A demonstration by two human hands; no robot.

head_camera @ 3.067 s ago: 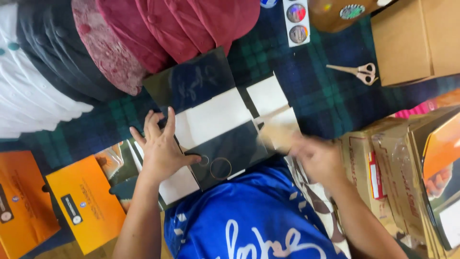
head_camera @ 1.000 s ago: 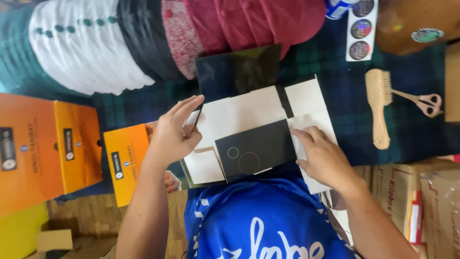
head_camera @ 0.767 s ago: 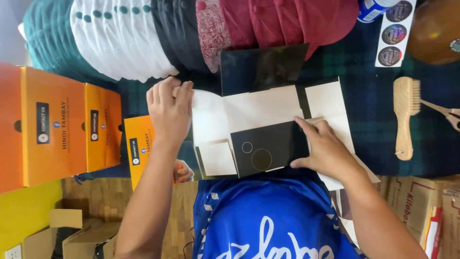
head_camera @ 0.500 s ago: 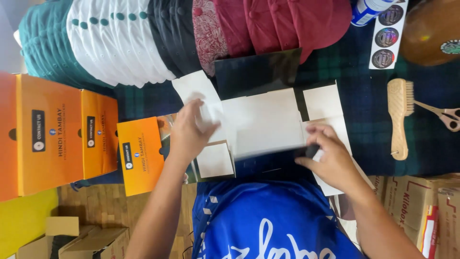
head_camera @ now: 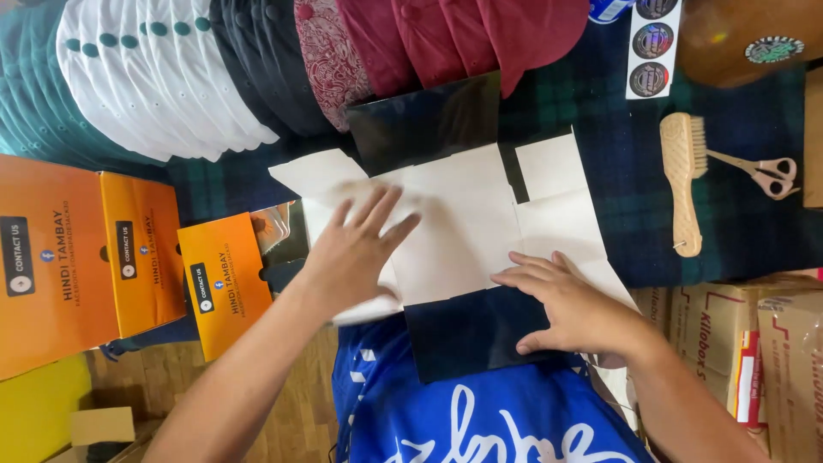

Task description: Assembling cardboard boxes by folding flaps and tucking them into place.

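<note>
Fingers spread flat, the left hand [head_camera: 356, 249] had been moved from the raised side flap onto the white inner face of the flat box blank [head_camera: 463, 231] on the plaid cloth [head_camera: 729, 214], while its dark near panel was pinned by the open right hand [head_camera: 570, 309], the sheet apparently being flattened for folding.
</note>
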